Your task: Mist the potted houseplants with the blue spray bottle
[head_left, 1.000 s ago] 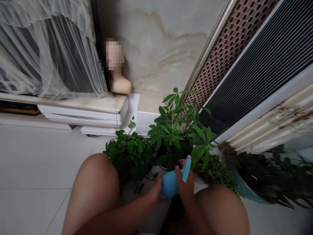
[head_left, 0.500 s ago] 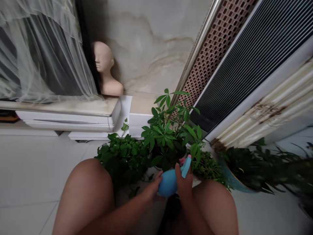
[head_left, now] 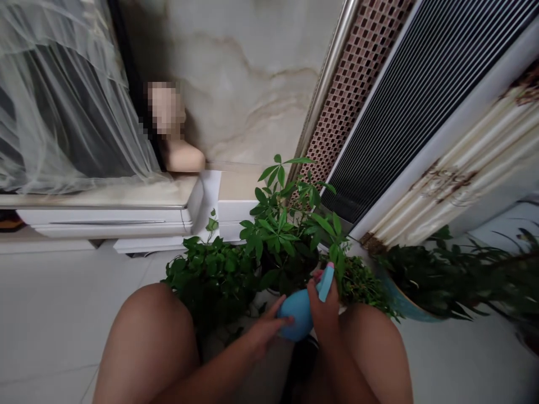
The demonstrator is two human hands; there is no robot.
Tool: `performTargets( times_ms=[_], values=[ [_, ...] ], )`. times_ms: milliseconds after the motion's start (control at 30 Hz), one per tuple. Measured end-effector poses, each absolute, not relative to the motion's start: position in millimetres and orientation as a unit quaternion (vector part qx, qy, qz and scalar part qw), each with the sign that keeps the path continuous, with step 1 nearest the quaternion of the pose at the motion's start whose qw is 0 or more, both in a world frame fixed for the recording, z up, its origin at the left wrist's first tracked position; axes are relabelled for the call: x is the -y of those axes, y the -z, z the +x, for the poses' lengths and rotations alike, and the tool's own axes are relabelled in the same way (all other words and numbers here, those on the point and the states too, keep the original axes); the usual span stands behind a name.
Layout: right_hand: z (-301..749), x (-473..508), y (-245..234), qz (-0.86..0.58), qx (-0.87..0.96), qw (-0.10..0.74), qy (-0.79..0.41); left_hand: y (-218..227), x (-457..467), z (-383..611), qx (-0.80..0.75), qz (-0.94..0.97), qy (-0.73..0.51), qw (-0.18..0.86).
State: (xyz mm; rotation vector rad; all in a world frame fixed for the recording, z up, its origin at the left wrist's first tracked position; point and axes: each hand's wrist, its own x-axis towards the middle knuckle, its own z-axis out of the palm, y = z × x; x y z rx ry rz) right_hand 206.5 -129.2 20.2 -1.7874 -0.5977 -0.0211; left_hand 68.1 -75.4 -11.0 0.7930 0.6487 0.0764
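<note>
A blue spray bottle (head_left: 297, 317) with a light-blue and pink spray head is held tilted between my knees. My right hand (head_left: 326, 306) is closed around its neck, just below the spray head. With its fingers against the rounded body, my left hand (head_left: 268, 326) grips the bottle from the left side. Just beyond the hands stands a potted plant with finger-like leaves (head_left: 278, 235). To its left is a bushy leafy plant (head_left: 219, 275), and to its right a low small-leaved plant (head_left: 364, 286).
Along the wall at left runs a white cabinet (head_left: 113, 221) with a mannequin head (head_left: 183, 156) and a sheer cloth (head_left: 71, 112). A tall ribbed dark panel (head_left: 421, 84) rises at right beside a cream curtain (head_left: 446, 179). A large planter (head_left: 408, 303) sits at far right.
Both hands and the bottle have shifted slightly right. My left fingers now reach further over the bottle's body. The view has turned a little, so the background sits further left.
</note>
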Motion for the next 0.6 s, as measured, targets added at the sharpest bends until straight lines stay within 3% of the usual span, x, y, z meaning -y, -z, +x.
performTargets(
  times_ms=[600],
  values=[
    [219, 128, -28, -0.762, 0.193, 0.618, 0.016, 16, 77, 68, -0.300, 0.383, -0.070, 0.871]
  ],
)
